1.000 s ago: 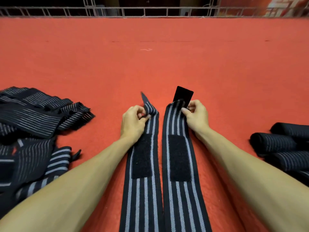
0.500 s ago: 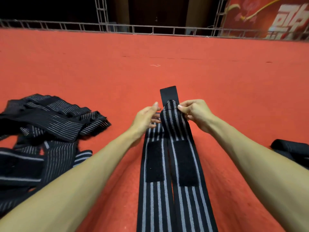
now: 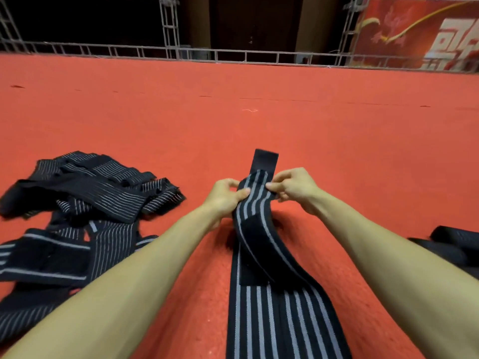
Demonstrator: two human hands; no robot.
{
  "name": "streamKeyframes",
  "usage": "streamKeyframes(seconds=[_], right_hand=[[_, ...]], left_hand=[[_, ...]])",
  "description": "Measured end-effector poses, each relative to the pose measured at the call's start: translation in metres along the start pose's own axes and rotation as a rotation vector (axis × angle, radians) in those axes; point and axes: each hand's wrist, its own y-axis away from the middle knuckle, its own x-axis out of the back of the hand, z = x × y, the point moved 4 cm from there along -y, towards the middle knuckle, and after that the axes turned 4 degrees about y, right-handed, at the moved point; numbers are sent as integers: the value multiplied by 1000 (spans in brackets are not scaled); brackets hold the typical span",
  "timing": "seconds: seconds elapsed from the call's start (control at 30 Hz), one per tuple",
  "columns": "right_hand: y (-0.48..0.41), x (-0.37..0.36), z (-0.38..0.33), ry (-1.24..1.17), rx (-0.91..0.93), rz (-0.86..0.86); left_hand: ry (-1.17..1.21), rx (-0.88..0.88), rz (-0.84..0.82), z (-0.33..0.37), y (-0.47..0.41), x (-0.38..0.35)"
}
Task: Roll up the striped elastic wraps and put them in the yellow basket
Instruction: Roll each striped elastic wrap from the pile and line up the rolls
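A long black wrap with grey stripes (image 3: 272, 320) runs from the bottom edge up the middle of the red carpet. Its far end is lifted off the floor, with a plain black tab (image 3: 265, 160) sticking out beyond my fingers. My left hand (image 3: 225, 196) pinches the left edge of that raised end. My right hand (image 3: 293, 187) pinches the right edge. A black fastening patch (image 3: 256, 244) shows on the arched part. A second strip lies under it, mostly hidden. No yellow basket is in view.
A loose heap of unrolled striped wraps (image 3: 85, 193) lies at the left. Rolled black wraps (image 3: 451, 244) sit at the right edge. Red carpet (image 3: 233, 120) stretches ahead to a metal railing (image 3: 233, 54) and a red banner (image 3: 420, 35).
Both hands came together on one wrap end and lifted it, arching the strip over the other wrap. The view tilted up, showing more of the railing and banner.
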Motion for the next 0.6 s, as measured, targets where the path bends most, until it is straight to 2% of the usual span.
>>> streamKeyframes(seconds=[0.1,0.3,0.47,0.6], right_hand=[[-10,-15,28,180,-40,32],[-37,-27,55,310,6,134],[-48,-29,65,253,-16,215],[-52,-29,71,233,-17,247]], left_hand=[[-227,-19,33,-37,-17,1],[-254,-80,238,-53,-43,-2],[-371,-186,276,-50,-57,-9],[-375,-210,272,-54,-61,-9]])
